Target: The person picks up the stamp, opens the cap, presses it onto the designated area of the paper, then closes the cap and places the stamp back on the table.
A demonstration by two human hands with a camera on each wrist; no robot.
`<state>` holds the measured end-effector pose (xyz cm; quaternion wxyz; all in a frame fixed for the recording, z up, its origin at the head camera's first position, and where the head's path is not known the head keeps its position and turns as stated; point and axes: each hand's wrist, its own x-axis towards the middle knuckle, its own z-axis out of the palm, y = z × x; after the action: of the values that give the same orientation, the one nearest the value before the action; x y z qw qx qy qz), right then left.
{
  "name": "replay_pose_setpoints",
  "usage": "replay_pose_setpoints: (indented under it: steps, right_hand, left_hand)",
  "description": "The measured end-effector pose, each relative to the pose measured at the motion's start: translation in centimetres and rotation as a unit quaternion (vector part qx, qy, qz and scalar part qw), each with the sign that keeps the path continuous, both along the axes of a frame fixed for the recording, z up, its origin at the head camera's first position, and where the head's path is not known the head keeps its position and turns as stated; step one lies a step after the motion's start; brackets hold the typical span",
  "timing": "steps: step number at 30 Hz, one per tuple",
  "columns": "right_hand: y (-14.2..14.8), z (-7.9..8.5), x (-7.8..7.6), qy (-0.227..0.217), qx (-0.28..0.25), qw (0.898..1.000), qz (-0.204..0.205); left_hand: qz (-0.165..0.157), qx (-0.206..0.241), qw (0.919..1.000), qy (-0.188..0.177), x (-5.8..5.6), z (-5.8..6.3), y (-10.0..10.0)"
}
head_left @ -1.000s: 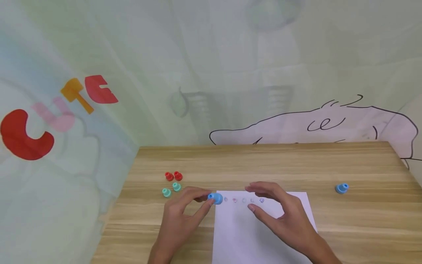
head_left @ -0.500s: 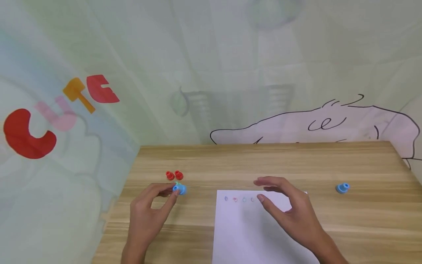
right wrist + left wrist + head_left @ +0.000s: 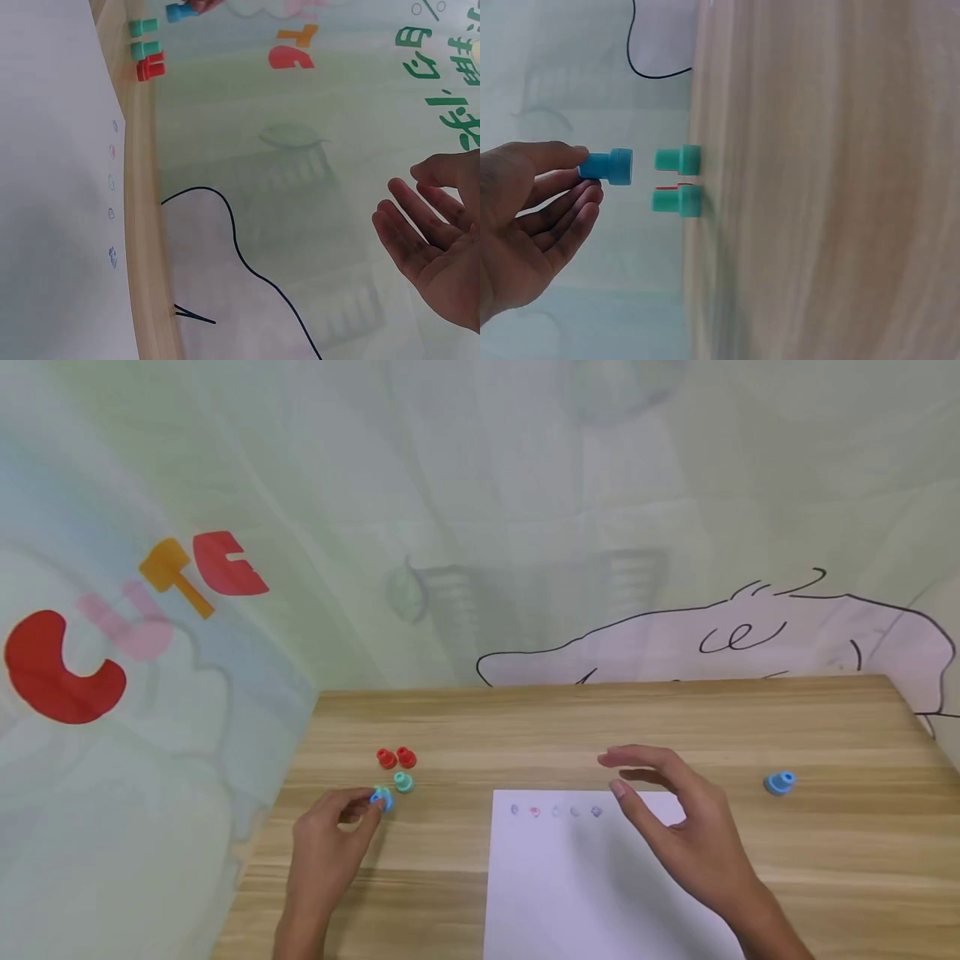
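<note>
Between thumb and fingers, my left hand (image 3: 326, 843) pinches a small blue stamp (image 3: 606, 166), held above the table. In the left wrist view its wide end points toward the tabletop, and two green stamps (image 3: 679, 200) stand below it. The head view shows one green stamp (image 3: 403, 782) plainly; the other is mostly hidden behind the blue one. My right hand (image 3: 693, 835) hovers over the white paper (image 3: 555, 893), thumb and fingers apart, with nothing between them. A row of several small coloured prints (image 3: 556, 811) runs along the paper's far edge.
Two red stamps (image 3: 396, 757) stand behind the green ones. Another blue stamp (image 3: 780, 782) stands at the table's right side. Behind the wooden table (image 3: 600, 727) hangs a printed cloth (image 3: 525, 527) with cartoon drawings and letters.
My left hand has carried the blue stamp leftward from the paper's left corner to above the green stamps. The right hand has drifted a little right and away from me.
</note>
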<state>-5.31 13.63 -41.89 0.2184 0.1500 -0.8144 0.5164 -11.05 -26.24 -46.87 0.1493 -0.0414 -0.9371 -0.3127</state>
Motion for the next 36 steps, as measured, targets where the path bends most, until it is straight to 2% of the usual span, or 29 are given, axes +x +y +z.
replay_pose_setpoints:
  steps: [4, 11, 20, 29, 33, 36]
  right_hand:
    - [0.1, 0.0, -0.1, 0.032, -0.007, 0.999, 0.002]
    - [0.4, 0.2, -0.2, 0.037, -0.022, 0.999, -0.002]
    - [0.5, 0.3, -0.3, 0.030, -0.022, 0.999, -0.011]
    - [1.2, 0.4, -0.3, 0.012, -0.014, 0.999, -0.028]
    - [2.2, 0.5, -0.4, 0.015, -0.001, 0.999, -0.050]
    - [3.3, 0.8, -0.6, 0.022, 0.013, 0.996, -0.084]
  left_hand:
    - [0.021, -0.007, 0.9981, -0.058, -0.1, -0.7, -0.3]
    - [0.048, -0.010, 0.9882, -0.145, -0.2, -1.0, -0.7]
    - [0.035, -0.007, 0.9851, -0.169, -0.3, -1.4, -0.7]
    - [0.047, -0.007, 0.9816, -0.185, -0.4, -1.8, -0.7]
    - [0.051, -0.007, 0.9788, -0.198, -0.2, -1.6, -0.7]
    - [0.050, -0.011, 0.9784, -0.200, -0.2, -1.3, -0.7]
